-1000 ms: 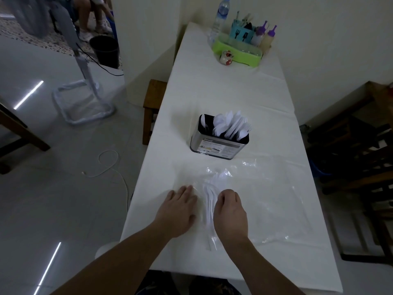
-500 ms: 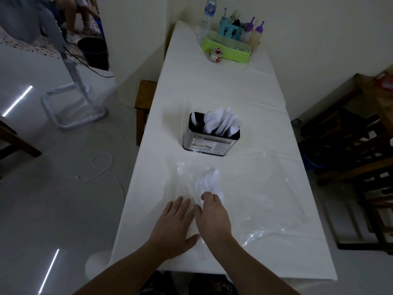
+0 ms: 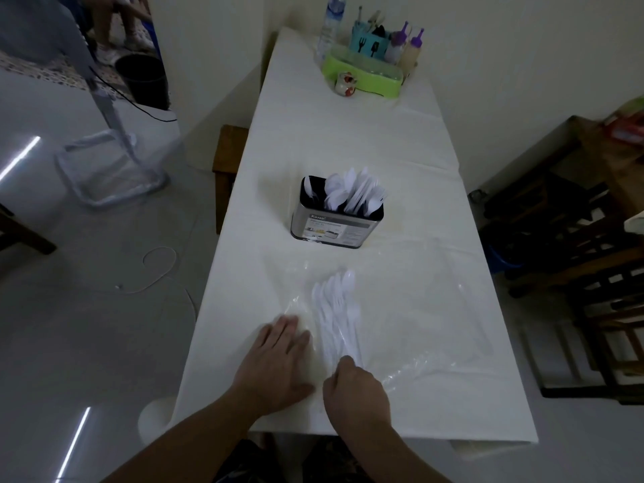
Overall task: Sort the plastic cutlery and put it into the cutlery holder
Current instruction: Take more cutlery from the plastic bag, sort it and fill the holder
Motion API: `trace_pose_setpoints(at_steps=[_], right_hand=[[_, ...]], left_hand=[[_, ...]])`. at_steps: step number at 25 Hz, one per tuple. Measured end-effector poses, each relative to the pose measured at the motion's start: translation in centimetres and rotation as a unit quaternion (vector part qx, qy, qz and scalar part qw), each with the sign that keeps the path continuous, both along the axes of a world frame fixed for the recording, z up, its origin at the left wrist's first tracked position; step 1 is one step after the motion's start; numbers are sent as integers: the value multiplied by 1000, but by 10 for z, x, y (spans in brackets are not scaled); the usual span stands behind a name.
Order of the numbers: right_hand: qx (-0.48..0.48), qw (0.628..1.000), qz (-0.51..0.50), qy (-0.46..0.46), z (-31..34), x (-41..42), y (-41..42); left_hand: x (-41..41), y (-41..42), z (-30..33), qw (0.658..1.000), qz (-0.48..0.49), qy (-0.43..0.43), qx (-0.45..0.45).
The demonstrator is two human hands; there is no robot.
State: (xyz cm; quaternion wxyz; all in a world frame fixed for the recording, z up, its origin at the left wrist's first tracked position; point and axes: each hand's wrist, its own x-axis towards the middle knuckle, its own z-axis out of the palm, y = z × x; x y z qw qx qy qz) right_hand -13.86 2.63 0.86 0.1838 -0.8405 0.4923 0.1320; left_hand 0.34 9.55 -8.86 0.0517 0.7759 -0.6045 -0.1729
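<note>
A bunch of white plastic spoons (image 3: pixel 334 308) lies on a clear plastic sheet (image 3: pixel 428 308) on the white table (image 3: pixel 348 141), bowls pointing away from me. My right hand (image 3: pixel 355 388) grips the handle ends of the bunch with curled fingers. My left hand (image 3: pixel 275 364) rests flat on the sheet just left of the spoons, fingers straight. Beyond them stands the metal cutlery holder (image 3: pixel 336 224), with white plastic cutlery upright in its compartments; most of it fills the right side.
A green tray (image 3: pixel 362 76) with bottles, a teal utensil cup and a small mug stands at the table's far end. A wooden stool (image 3: pixel 228 158) is at the table's left, dark chairs (image 3: pixel 571 273) on the right. A fan stand (image 3: pixel 111 158) and cable lie on the floor.
My right hand has drawn back from over the spoons to their handle ends and curled around them. The left hand has stayed flat beside them.
</note>
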Motion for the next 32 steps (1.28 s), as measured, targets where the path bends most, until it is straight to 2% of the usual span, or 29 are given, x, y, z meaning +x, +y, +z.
trace_pose_setpoints(at_steps=[6,8,11,14,20,24,27,32], right_hand=[[-35,996,-67,-54,16,-30,-4],[-21,992,-95,-80,17,-36,2],[-16,975,-171,-140,16,-44,3],[-22,965,-199,-167,17,-45,-1],[-32,967,-178,-177,21,-35,-2],[-30,968,-167,-186,25,-35,-5],[-41,969,-161,-180,30,-35,-8],[-45,975,-165,-144,30,-41,-14]], left_hand=[[-1,1,0,1000,-3,-1,7],[2,1,1,1000,-1,5,-16],[6,2,8,1000,-7,15,-14],[2,-3,15,999,16,32,8],[-25,-53,46,977,193,91,6],[-59,-84,64,923,333,187,42],[-75,-99,59,909,383,148,76],[-88,-108,39,899,424,89,67]])
